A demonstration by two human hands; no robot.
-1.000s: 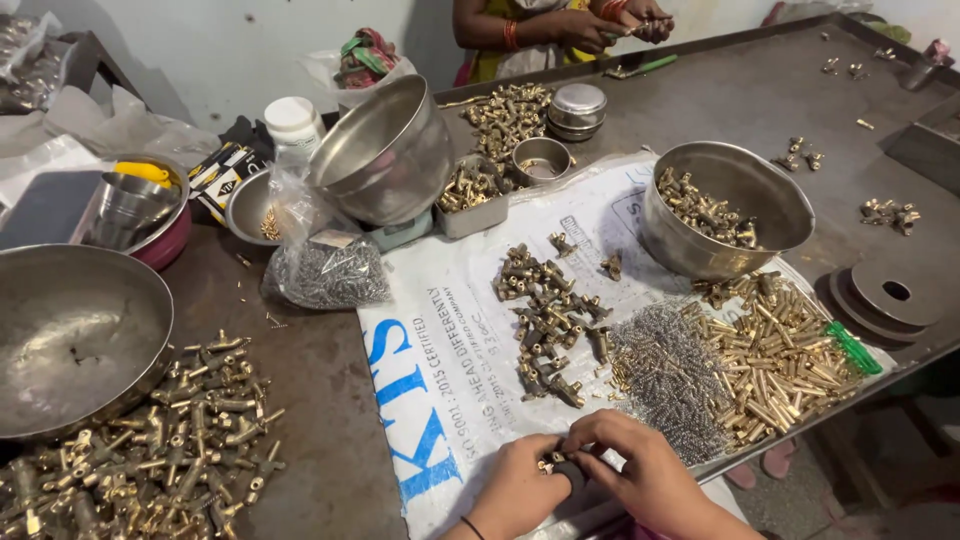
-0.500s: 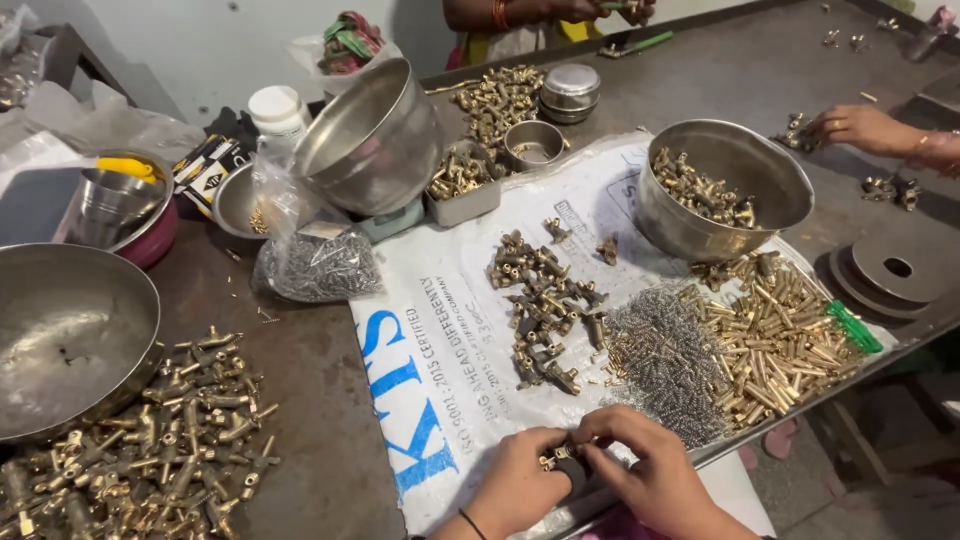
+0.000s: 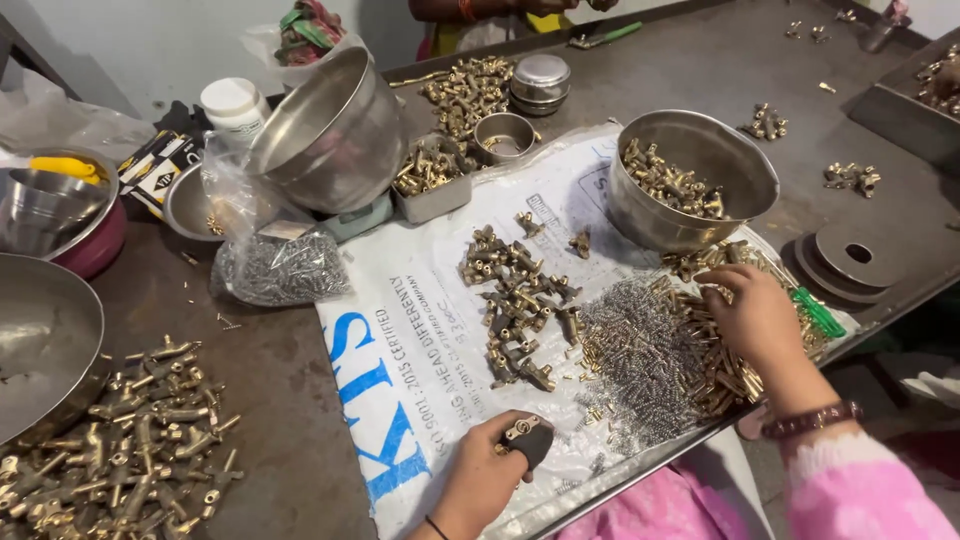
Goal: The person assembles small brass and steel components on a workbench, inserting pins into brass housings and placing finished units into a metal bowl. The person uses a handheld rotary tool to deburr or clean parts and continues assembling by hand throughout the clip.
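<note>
My left hand (image 3: 492,470) rests on the white printed sack (image 3: 420,330) near the table's front edge and grips a small black tool with a brass fitting (image 3: 524,434) on it. My right hand (image 3: 750,315) lies on the heap of brass pins (image 3: 725,345) at the right, fingers curled down into the pile. Whether it holds a pin is hidden. Between the hands lie a heap of small steel springs (image 3: 635,350) and a cluster of brass valve bodies (image 3: 520,300).
A steel bowl with brass parts (image 3: 690,180) stands behind the right hand. A tilted steel bowl (image 3: 330,130), a bag of springs (image 3: 280,265), small tins, and a large bowl (image 3: 40,340) fill the left. Brass fittings (image 3: 130,450) lie front left. Another person sits at the far edge.
My right hand left the left hand and moved right onto the brass pin heap. The left hand still holds the small black tool. The other person's hand at far right has gone.
</note>
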